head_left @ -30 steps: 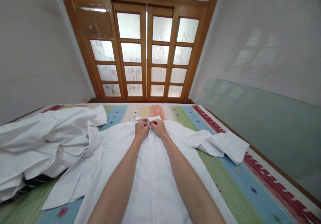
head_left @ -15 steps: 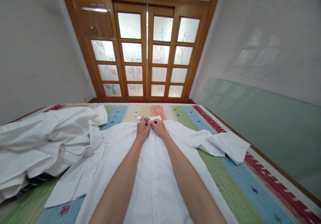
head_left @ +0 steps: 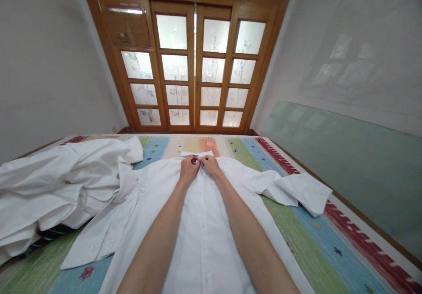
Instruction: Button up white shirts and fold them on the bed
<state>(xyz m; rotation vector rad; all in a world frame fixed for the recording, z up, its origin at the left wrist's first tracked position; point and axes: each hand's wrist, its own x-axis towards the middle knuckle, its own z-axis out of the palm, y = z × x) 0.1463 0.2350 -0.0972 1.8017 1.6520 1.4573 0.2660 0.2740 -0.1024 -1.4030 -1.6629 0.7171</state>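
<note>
A white shirt [head_left: 187, 241] lies spread out with its front up, its collar at the far end and a sleeve out to each side. My left hand [head_left: 189, 167] and my right hand [head_left: 210, 165] meet just below the collar, at the top of the button placket. Fingers of both hands are pinched on the shirt's fabric there, nearly touching each other. Any button between the fingertips is too small to make out. My forearms reach over the shirt's front and cover part of it.
A heap of white clothing [head_left: 66, 179] lies on the left, touching the shirt's left sleeve, with a dark striped piece [head_left: 49, 237] under it. The patterned, striped cover [head_left: 306, 241] spreads beneath everything. A pale green headboard-like panel [head_left: 346, 153] borders the right side; wooden glazed doors [head_left: 194, 65] stand beyond.
Both hands stay at the collar, with only slight finger movement. The whole view has shifted very little; the shirt lies as before.
</note>
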